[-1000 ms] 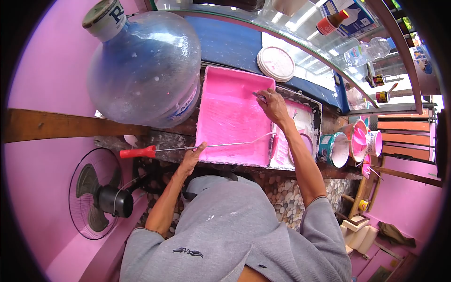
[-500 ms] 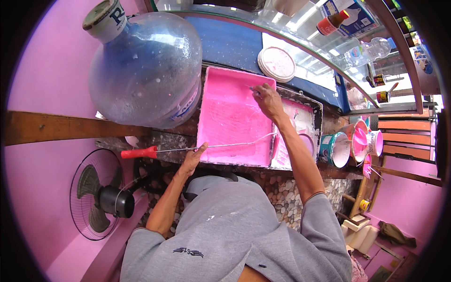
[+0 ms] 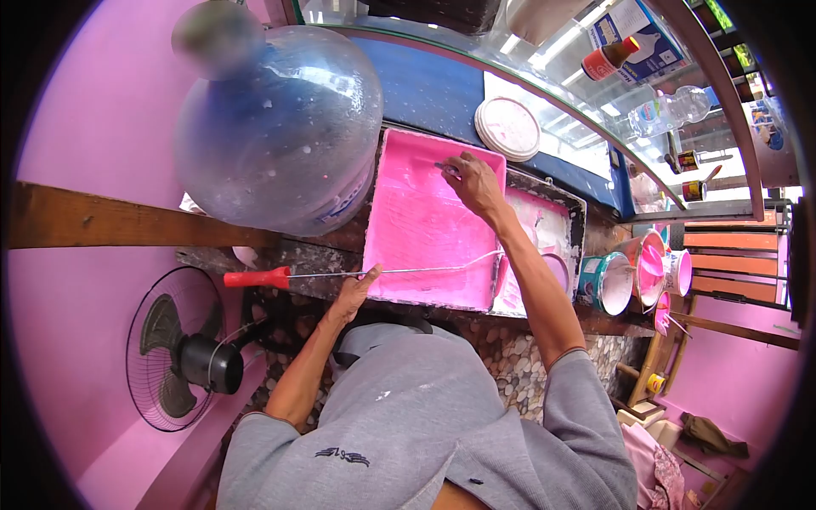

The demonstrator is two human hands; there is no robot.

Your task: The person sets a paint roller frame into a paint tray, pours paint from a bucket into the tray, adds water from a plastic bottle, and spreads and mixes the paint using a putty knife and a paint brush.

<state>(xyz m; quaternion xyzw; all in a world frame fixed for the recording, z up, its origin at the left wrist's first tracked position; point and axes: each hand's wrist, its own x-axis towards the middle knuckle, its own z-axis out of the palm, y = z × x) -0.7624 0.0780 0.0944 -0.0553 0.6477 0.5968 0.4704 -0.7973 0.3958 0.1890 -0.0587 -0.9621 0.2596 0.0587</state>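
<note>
Pink walls [image 3: 102, 127] surround a paint-spattered bench [image 3: 306, 255], with a large water jug [image 3: 285, 136] at the upper left of the frame. Your pink paint tray [image 3: 377, 200] sits at centre. Your right hand [image 3: 474, 184] has just slid leftward, so the work shifts toward the middle of the tray's upper end; your fingertips pinch a small tool [image 3: 443, 167], its kind unclear. That forearm slants up from the right. Your left hand [image 3: 353, 296] stays at the tray's lower-left corner, thumb by a red-handled roller frame [image 3: 257, 278]; whether it grips, I cannot tell.
</note>
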